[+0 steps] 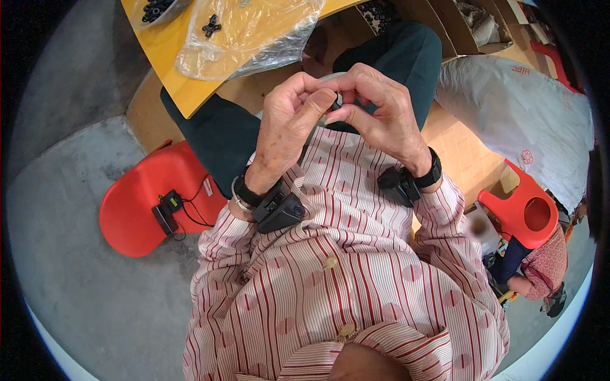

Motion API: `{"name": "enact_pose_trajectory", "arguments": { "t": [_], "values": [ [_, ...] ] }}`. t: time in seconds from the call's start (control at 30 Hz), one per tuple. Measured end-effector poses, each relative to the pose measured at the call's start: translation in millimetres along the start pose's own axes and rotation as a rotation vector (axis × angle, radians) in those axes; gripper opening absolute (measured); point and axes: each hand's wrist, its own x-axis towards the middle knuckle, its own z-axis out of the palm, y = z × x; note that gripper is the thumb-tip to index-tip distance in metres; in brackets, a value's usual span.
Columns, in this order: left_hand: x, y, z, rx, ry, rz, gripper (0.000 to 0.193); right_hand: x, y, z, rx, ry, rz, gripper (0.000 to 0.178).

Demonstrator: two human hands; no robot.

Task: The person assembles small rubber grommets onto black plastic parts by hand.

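Above my lap, my left hand (286,120) and my right hand (382,111) meet fingertip to fingertip. Between them is a small black part (337,101), pinched by the thumbs and fingers of both hands. Most of it is covered by the fingers, so its exact kind cannot be made out. Beyond my left hand, a clear plastic bag (251,41) lies over the corner of the yellow table (170,66). A few small black pieces (211,26) rest on the bag in a little cluster.
At the table's far left stands a clear bowl (173,14) of black pieces. A red chair (136,206) holding a small black device (166,213) is at the left. Open cardboard boxes (438,25), a big pale sack (515,120) and a red stool (508,200) stand right, near another person (546,267).
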Motion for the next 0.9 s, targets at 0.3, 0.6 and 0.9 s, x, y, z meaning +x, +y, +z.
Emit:
{"name": "enact_pose_trajectory", "arguments": {
  "t": [0.3,0.6,0.9],
  "values": [
    [2,-5,3,0.298,0.128,0.11,0.014,1,3,17,-0.081,0.108,-0.027,0.026],
    [5,-10,-3,0.275,0.133,0.051,0.016,2,7,16,-0.105,0.065,-0.012,0.028],
    [-1,2,-11,0.124,-0.044,-0.064,0.016,-1,9,11,-0.044,0.009,0.052,0.028]
  ]
}}
